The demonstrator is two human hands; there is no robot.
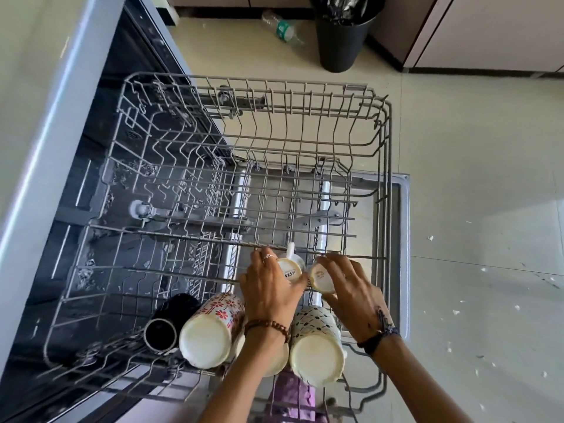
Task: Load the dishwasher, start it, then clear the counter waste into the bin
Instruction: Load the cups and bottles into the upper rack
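Two hands work over the pulled-out rack [385, 184]. The left hand [270, 288] holds a lettered mug [290, 270]; the right hand [351, 288] grips a small cup [320, 277]. Beyond them, the rack is bare. A bin [340, 41] stands far ahead on the floor [473, 148].

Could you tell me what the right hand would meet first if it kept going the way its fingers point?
Probably nothing new: the right hand already holds a small cup. Straight beyond lie the rack's wires, though depth is unclear.
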